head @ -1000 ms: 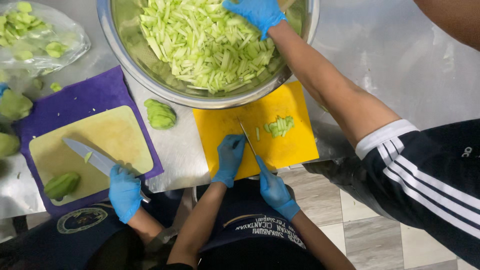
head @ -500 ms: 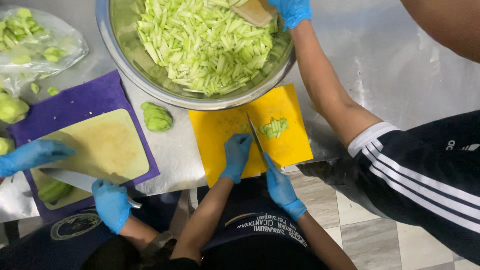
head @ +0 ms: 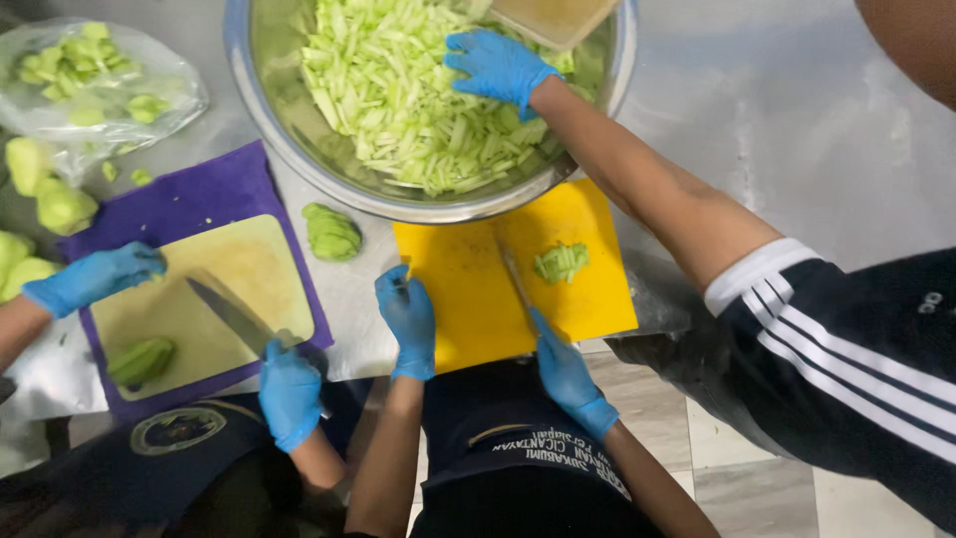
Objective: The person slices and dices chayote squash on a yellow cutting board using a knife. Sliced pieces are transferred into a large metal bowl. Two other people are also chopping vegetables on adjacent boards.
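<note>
knife in right hand, clamped on its handle, now rests flat beside the green slices on the yellow board, cutting paused since a moment ago; left hand rests loosely curled, empty, on the board's left edge.

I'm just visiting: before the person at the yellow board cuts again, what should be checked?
1. Grip: the right hand is closed on the knife handle. Ok.
2. Free hand: the left hand rests at the left edge of the yellow board, apart from the blade. Ok.
3. Food: the green slices lie just right of the blade. Ok.
4. Other people: a co-worker's hand is in the metal bowl, off the board. Ok.
5. Board steadiness: its near edge seems to overhang the table. Cannot tell.
</note>
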